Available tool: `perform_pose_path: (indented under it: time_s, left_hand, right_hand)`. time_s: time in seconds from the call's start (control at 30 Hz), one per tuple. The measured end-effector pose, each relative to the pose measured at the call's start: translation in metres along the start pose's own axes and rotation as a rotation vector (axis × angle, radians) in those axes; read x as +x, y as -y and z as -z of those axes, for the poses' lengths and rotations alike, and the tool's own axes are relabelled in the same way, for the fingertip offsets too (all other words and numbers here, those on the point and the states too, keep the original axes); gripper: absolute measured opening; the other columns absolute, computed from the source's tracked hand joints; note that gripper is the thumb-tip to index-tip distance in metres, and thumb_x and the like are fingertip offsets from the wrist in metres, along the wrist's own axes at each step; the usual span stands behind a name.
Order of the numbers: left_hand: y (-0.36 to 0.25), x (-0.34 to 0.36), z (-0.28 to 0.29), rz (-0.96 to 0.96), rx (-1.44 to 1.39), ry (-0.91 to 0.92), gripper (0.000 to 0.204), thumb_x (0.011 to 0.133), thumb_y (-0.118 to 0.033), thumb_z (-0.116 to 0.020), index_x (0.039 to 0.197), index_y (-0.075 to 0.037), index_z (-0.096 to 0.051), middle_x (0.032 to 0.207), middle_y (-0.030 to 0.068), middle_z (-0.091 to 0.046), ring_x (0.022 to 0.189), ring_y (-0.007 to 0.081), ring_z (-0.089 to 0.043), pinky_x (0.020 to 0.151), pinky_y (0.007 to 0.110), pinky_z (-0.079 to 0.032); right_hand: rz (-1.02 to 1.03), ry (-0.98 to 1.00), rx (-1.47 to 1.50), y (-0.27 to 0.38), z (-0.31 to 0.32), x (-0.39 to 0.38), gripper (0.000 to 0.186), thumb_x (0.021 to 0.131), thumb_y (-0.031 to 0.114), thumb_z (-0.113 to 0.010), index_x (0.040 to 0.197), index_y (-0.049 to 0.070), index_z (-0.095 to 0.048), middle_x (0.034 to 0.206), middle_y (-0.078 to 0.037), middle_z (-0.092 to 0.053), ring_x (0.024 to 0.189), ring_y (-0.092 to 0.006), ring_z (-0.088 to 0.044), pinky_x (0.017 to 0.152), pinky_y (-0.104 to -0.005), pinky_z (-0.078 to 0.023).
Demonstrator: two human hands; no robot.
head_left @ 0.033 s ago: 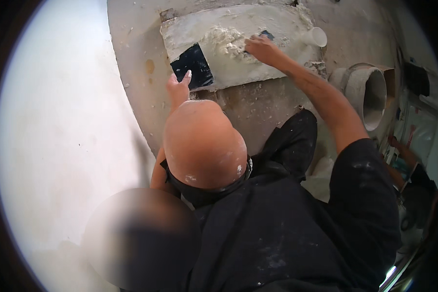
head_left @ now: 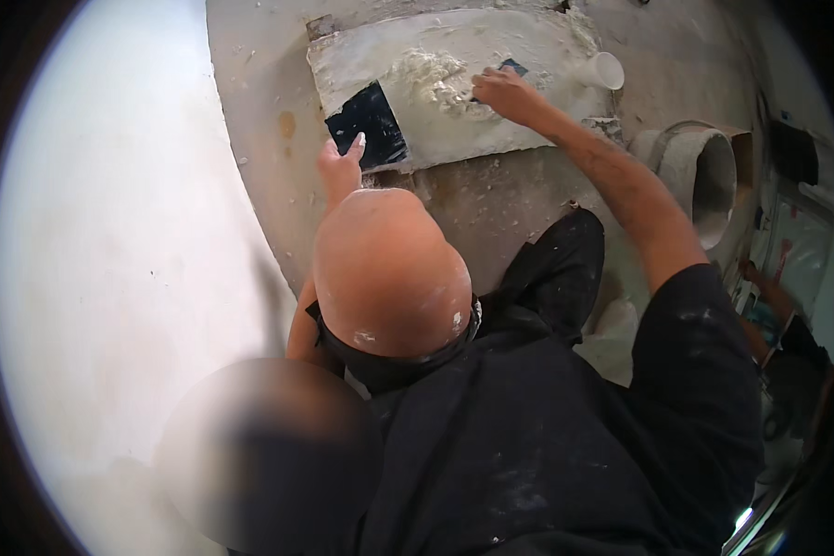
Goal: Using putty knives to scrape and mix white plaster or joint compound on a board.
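Observation:
My left hand (head_left: 343, 162) is closed on the lower edge of a dark square plate (head_left: 369, 125), its thumb lying on the plate's face. The plate's far part overlaps the left end of a board (head_left: 477, 148) coated in pale paste. In my right hand (head_left: 508, 94) is a dark blue flat scraper (head_left: 512, 67). Most of it is hidden by my fingers. The hand is low over the board, just right of a lumpy heap of white paste (head_left: 433, 76). Whether the scraper's edge touches the paste, I cannot tell.
A white cup (head_left: 606, 70) lies at the board's right end. Farther right, a paste-crusted bucket (head_left: 713, 185) lies on its side. A pale wall-like surface (head_left: 111, 259) fills the left. At the far right are another person's arm (head_left: 771, 289) and dark clothing.
My right hand has shifted slightly to the right with the scraper. My left hand and the dark plate look the same.

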State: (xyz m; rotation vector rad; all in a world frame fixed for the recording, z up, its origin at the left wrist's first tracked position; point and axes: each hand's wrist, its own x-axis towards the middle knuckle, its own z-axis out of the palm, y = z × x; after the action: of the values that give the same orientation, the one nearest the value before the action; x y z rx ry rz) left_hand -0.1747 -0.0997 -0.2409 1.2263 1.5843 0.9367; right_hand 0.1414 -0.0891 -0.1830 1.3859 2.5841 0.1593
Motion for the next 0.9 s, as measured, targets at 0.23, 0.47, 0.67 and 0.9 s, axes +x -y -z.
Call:
perform_pose_path:
  time_s: [0.23,0.47,0.67,0.9]
  left_hand:
    - [-0.003,0.002,0.002,0.07,0.034,0.002,0.038,0.077,-0.022,-0.074,0.073,0.007,-0.05,0.068,0.0075,-0.052,0.068,0.0147,-0.042,0.064,0.033,-0.04]
    - [-0.01,-0.001,0.003,0.187,0.115,0.076,0.038,0.077,-0.022,-0.074,0.077,0.008,-0.05,0.072,0.0078,-0.052,0.071,0.0158,-0.043,0.067,0.034,-0.042]
    - [-0.007,-0.001,-0.001,0.147,0.093,0.004,0.037,0.076,-0.02,-0.074,0.078,0.009,-0.05,0.075,0.0066,-0.051,0.075,0.0143,-0.042,0.069,0.032,-0.042]
    - [-0.02,-0.001,0.008,0.121,0.001,0.04,0.034,0.076,-0.019,-0.075,0.08,0.007,-0.055,0.071,0.0069,-0.058,0.068,0.0155,-0.048,0.065,0.032,-0.043]
  right_hand:
    - [-0.036,-0.082,0.261,-0.059,0.003,0.021,0.011,0.083,0.008,-0.051,0.084,0.007,-0.061,0.084,-0.009,-0.059,0.089,-0.0286,-0.059,0.077,-0.0404,-0.049]
    - [0.047,-0.129,-0.023,-0.014,-0.006,0.042,0.006,0.082,0.011,-0.056,0.08,0.012,-0.062,0.093,0.0,-0.058,0.097,-0.0191,-0.058,0.072,-0.0358,-0.049]
    - [0.054,0.012,0.129,-0.039,-0.013,-0.001,0.006,0.08,0.011,-0.056,0.079,0.01,-0.061,0.087,-0.003,-0.058,0.093,-0.0201,-0.059,0.07,-0.035,-0.049]
    - [0.092,-0.218,0.319,-0.069,0.006,0.075,0.007,0.078,0.003,-0.053,0.077,0.005,-0.059,0.085,-0.01,-0.058,0.089,-0.0285,-0.059,0.074,-0.04,-0.049]
